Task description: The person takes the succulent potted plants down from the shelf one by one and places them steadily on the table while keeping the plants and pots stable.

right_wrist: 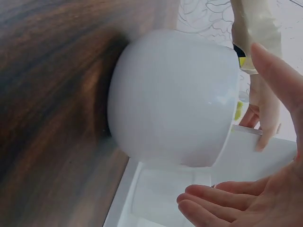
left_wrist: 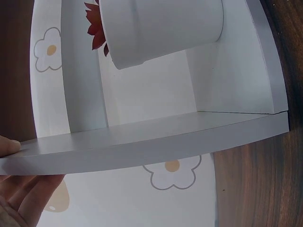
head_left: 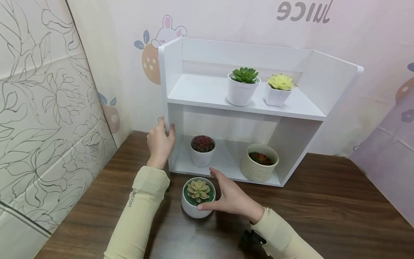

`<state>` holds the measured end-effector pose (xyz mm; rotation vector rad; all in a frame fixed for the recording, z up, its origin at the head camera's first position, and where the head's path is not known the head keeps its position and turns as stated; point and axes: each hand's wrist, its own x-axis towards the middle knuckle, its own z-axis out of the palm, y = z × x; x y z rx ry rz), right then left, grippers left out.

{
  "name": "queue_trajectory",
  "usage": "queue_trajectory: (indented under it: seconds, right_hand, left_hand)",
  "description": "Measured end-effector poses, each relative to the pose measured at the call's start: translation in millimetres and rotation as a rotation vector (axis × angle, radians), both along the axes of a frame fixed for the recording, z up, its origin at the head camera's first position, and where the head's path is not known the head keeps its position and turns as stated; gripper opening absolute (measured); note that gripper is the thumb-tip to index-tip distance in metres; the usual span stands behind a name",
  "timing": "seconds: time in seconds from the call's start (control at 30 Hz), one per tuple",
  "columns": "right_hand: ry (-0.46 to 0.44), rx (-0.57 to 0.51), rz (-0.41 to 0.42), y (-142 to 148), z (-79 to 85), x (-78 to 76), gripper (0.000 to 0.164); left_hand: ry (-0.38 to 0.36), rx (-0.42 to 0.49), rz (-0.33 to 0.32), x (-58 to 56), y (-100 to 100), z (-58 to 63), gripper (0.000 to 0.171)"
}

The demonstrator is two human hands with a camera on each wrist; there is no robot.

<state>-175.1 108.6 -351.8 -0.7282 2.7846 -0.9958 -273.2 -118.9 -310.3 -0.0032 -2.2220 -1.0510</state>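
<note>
My left hand (head_left: pixel 160 142) holds the left side panel of a white two-tier shelf (head_left: pixel 207 103). In the left wrist view its thumb (left_wrist: pixel 8 145) lies on one face of the panel and its fingers (left_wrist: pixel 35 196) on the other. A white round pot with a pale green succulent (head_left: pixel 198 198) stands on the table in front of the shelf. Beside that pot is my right hand (head_left: pixel 234 197), thumb and fingers spread apart. The right wrist view has the pot's smooth side (right_wrist: pixel 173 99) near the spread hand (right_wrist: pixel 255 189); whether the thumb touches it is unclear.
On the upper tier stand a green succulent pot (head_left: pixel 242 90) and a yellow succulent pot (head_left: pixel 279 94). The lower tier bears a dark red succulent pot (head_left: pixel 202 156) and a cream ribbed pot (head_left: pixel 258 169). A patterned wall rises behind the brown wooden table (head_left: pixel 339 205).
</note>
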Motion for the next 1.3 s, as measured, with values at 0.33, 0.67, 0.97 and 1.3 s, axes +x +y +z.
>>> queue_trajectory:
  seconds: [0.33, 0.67, 0.97, 1.3]
  right_hand:
    - [0.049, -0.044, -0.053, 1.4, 9.8, 0.7, 0.104]
    - [0.085, -0.141, -0.101, 1.5, 19.6, 0.4, 0.092]
    - [0.129, -0.202, -0.141, 3.0, 26.9, -1.3, 0.084]
    - [0.241, -0.273, -0.148, 3.2, 35.4, -4.8, 0.072]
  left_hand:
    - [-0.012, 0.004, -0.001, 0.6, 1.0, 1.0, 0.040]
    - [-0.024, 0.008, 0.006, 0.2, 0.9, 0.9, 0.042]
    - [-0.021, 0.005, 0.006, 0.2, 0.8, 1.2, 0.042]
    - [-0.036, 0.001, 0.016, 0.0, 0.8, 1.3, 0.045]
